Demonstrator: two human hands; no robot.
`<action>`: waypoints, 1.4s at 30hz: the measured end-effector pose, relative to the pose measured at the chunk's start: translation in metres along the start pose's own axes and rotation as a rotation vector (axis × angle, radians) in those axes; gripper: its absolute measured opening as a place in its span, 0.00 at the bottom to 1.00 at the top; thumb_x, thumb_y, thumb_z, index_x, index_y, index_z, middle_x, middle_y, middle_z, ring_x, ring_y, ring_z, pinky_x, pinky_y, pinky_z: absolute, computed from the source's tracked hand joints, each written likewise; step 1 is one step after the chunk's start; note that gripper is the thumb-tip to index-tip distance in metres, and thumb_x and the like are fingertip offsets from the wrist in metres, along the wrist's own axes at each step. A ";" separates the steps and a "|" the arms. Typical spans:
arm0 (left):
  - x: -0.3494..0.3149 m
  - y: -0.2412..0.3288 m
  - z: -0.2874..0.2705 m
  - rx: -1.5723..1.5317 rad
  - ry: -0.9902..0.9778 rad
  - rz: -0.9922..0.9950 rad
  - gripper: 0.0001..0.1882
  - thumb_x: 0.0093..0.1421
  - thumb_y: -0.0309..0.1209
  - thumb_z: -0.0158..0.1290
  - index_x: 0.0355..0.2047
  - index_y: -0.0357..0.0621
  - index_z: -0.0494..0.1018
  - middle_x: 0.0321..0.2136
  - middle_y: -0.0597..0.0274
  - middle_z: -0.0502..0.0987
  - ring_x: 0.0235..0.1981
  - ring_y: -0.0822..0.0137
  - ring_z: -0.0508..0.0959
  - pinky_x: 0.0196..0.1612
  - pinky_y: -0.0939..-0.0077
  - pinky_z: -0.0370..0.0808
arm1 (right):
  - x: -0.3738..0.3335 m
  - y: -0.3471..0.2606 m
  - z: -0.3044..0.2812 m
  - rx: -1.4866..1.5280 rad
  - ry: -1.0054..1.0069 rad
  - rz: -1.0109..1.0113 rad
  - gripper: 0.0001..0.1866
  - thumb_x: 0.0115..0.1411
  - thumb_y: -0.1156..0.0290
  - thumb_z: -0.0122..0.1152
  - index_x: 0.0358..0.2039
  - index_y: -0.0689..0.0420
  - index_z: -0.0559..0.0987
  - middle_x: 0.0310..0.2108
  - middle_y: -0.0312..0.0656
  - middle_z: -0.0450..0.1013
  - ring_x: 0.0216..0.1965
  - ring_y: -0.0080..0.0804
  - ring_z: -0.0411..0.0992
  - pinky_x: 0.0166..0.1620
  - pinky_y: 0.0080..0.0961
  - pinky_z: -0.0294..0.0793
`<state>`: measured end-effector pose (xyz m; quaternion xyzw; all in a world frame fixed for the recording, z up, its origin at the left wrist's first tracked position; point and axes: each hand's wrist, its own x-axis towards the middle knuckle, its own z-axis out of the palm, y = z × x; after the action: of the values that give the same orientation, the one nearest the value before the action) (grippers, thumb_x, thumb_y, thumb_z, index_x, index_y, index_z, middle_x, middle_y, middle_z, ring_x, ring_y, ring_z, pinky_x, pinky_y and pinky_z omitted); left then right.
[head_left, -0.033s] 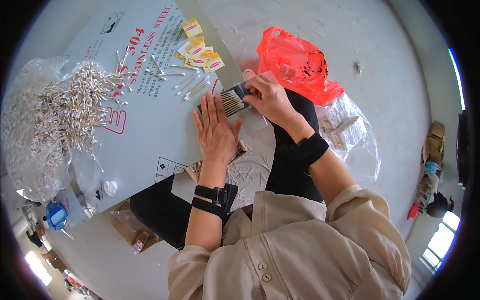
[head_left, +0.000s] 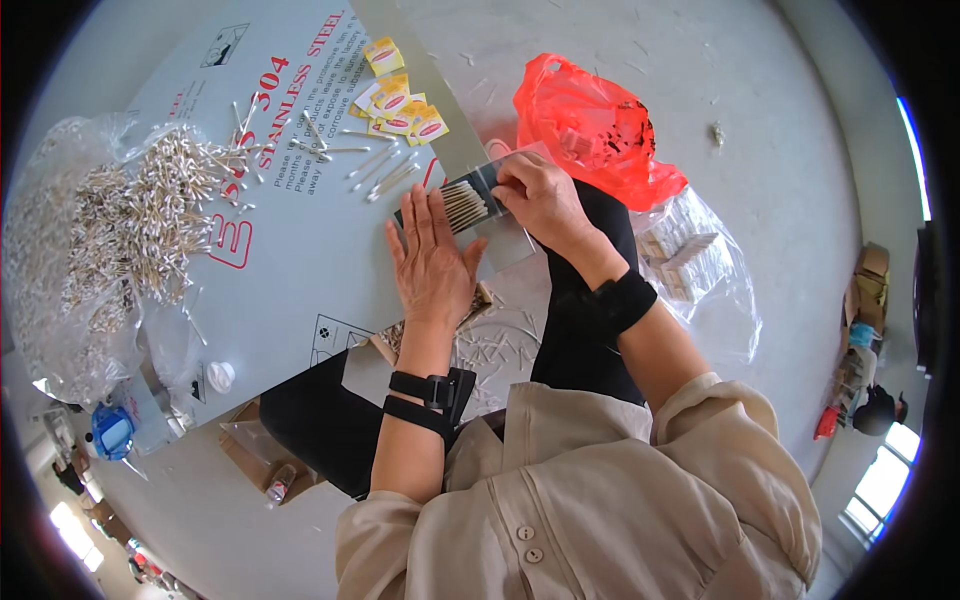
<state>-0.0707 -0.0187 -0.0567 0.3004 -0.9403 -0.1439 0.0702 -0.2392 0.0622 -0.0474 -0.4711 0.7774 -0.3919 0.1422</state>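
A row of cotton swabs point(head_left: 464, 205) lies side by side on a dark flat piece point(head_left: 486, 183) at the table's right edge. Over its left end my left hand point(head_left: 432, 262) rests flat, fingers stretched out and thumb apart. At the right end, the fingers of my right hand point(head_left: 543, 200) are pinched together; what is between them is hidden. Clear plastic point(head_left: 512, 246) shows under and beside that hand. Loose swabs point(head_left: 385, 172) are scattered just left of my left fingertips. A large heap of swabs point(head_left: 140, 220) spills from a clear bag point(head_left: 45, 250) at the far left.
Yellow-and-white small packets point(head_left: 400, 105) lie on the grey table point(head_left: 270, 270). A red plastic bag point(head_left: 590, 130) and a clear bag of white packs point(head_left: 690, 250) stand right of my leg. Below my left wrist is an open box point(head_left: 385, 345). A blue-capped item point(head_left: 112, 432) sits lower left.
My right hand has shifted slightly to the right, away from the row of swabs, and more of the dark piece shows. My left hand stays where it was.
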 end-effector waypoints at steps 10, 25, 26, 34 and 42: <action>0.001 -0.002 0.007 0.025 0.035 0.035 0.44 0.61 0.55 0.47 0.68 0.43 0.46 0.68 0.46 0.48 0.70 0.49 0.46 0.67 0.44 0.43 | 0.023 -0.032 0.005 -0.602 -0.221 0.061 0.06 0.45 0.72 0.60 0.22 0.60 0.81 0.21 0.50 0.77 0.25 0.45 0.78 0.29 0.38 0.75; 0.001 0.001 0.004 0.033 0.036 0.034 0.46 0.58 0.54 0.51 0.67 0.40 0.48 0.68 0.47 0.50 0.70 0.52 0.48 0.67 0.44 0.43 | 0.045 -0.026 0.003 -0.500 -0.335 0.289 0.13 0.43 0.69 0.60 0.29 0.62 0.80 0.26 0.52 0.76 0.30 0.48 0.77 0.33 0.39 0.76; 0.001 0.000 0.003 0.032 0.036 0.028 0.46 0.58 0.54 0.51 0.67 0.40 0.48 0.68 0.47 0.50 0.70 0.52 0.48 0.67 0.44 0.43 | 0.044 -0.025 0.003 -0.438 -0.288 0.303 0.13 0.42 0.68 0.61 0.27 0.63 0.80 0.23 0.52 0.76 0.29 0.48 0.76 0.33 0.38 0.76; 0.003 0.004 0.006 -0.029 0.004 0.003 0.45 0.61 0.53 0.49 0.68 0.38 0.46 0.69 0.48 0.47 0.70 0.53 0.45 0.68 0.47 0.41 | 0.041 -0.019 -0.001 -0.302 -0.307 0.371 0.11 0.38 0.67 0.63 0.21 0.62 0.80 0.22 0.52 0.74 0.27 0.48 0.75 0.33 0.38 0.75; 0.004 0.006 0.006 -0.042 0.005 0.029 0.45 0.60 0.53 0.49 0.67 0.37 0.47 0.68 0.48 0.48 0.70 0.53 0.46 0.68 0.48 0.41 | 0.039 -0.013 -0.006 -0.232 -0.307 0.335 0.12 0.38 0.65 0.63 0.20 0.60 0.81 0.22 0.53 0.75 0.28 0.51 0.76 0.34 0.39 0.76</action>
<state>-0.0790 -0.0151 -0.0599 0.2857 -0.9411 -0.1619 0.0807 -0.2547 0.0285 -0.0280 -0.4028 0.8537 -0.1948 0.2666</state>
